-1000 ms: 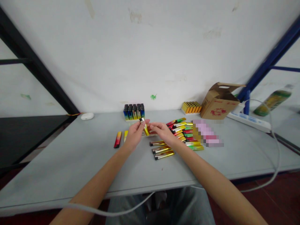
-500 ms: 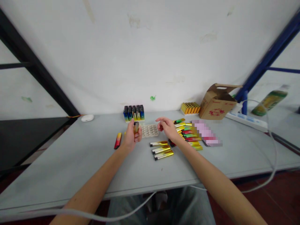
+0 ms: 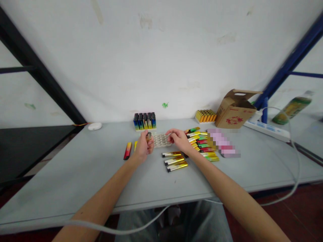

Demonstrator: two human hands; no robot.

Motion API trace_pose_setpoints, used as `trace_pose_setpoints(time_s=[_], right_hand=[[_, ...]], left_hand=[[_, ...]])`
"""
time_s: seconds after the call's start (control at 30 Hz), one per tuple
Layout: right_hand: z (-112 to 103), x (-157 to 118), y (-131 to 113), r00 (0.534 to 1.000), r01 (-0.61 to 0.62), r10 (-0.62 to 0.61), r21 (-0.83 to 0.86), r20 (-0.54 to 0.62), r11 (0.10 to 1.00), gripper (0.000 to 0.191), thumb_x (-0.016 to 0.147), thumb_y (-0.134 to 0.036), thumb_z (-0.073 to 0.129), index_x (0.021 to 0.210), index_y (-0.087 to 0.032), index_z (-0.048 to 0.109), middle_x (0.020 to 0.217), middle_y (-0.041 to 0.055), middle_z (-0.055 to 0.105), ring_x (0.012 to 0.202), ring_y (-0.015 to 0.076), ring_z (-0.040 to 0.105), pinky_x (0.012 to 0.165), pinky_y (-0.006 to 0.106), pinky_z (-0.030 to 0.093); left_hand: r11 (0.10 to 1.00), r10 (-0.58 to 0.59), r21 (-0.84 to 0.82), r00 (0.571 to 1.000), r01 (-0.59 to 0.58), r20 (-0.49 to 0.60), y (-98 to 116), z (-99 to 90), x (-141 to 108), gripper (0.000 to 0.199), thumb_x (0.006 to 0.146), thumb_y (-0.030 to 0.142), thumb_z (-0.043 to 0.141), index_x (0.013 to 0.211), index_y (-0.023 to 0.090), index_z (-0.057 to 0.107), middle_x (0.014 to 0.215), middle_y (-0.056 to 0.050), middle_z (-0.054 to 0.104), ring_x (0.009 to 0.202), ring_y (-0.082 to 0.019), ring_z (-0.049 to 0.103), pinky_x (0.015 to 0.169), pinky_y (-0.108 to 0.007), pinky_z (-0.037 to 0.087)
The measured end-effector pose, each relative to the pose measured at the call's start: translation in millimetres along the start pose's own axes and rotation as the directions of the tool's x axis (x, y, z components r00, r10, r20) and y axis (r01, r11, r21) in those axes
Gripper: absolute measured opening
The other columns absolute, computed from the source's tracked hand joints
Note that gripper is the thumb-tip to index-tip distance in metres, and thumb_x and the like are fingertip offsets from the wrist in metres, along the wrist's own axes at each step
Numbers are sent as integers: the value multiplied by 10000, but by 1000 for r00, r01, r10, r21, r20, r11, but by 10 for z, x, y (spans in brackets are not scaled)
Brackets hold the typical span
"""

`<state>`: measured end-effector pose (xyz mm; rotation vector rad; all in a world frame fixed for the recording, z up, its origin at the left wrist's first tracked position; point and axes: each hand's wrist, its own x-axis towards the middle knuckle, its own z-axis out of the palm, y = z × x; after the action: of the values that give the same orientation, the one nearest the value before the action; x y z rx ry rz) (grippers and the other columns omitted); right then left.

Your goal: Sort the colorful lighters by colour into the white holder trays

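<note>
My left hand (image 3: 144,146) is closed around a lighter (image 3: 148,135), its dark top showing above the fingers. My right hand (image 3: 178,138) hovers at the right end of a pale tray with round holes (image 3: 161,140). Its fingers are bent and slightly apart, and I see nothing in them. A red and yellow lighter (image 3: 128,151) lies left of my left hand, with a yellow one (image 3: 135,146) partly hidden behind the wrist. Three gold and silver lighters (image 3: 174,161) lie side by side between my forearms. More colourful lighters (image 3: 205,145) are piled beyond my right wrist.
Upright blue and yellow lighters (image 3: 144,121) fill a tray by the wall. A tray of yellow cylinders (image 3: 206,116) stands beside an open cardboard box (image 3: 234,112). A blurred-out pink item (image 3: 223,143), a power strip (image 3: 267,130) and a white case (image 3: 95,126) also sit on the table.
My right hand's fingers have curled in and come down slightly toward the holed tray. My left hand has turned a little, still holding the lighter.
</note>
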<state>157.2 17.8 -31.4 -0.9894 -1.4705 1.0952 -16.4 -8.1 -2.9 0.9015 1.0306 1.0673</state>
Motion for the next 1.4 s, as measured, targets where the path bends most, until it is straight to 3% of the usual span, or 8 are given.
trace_pose_setpoints(time_s=[0.57,1.0,1.4], right_hand=[[8,-9,-49,1000,-18,18,0,13,1000,210,691,-187,416,726,-163,621,554,-13,573,523,120,509,522,241,380],[0,-8,-17,1000,-7,7,-4,21,1000,206,690,-194,421,726,-173,623,556,-20,573,524,114,511,527,239,380],[10,-20,13,999,14,-13,-26,49,1000,204,704,-212,429,736,-172,627,565,-16,571,540,117,503,543,245,388]], left_hand=[[997,62,53,997,-59,-47,-70,37,22,520,897,489,291,463,203,293,413,74,186,316,-53,161,353,-180,95],[999,-4,-52,998,7,62,-67,3,-1,546,836,635,339,504,202,348,420,88,185,324,-47,135,350,-177,102],[999,14,-45,999,-12,41,-39,21,3,486,862,482,304,469,197,322,425,80,157,327,-50,126,347,-167,102]])
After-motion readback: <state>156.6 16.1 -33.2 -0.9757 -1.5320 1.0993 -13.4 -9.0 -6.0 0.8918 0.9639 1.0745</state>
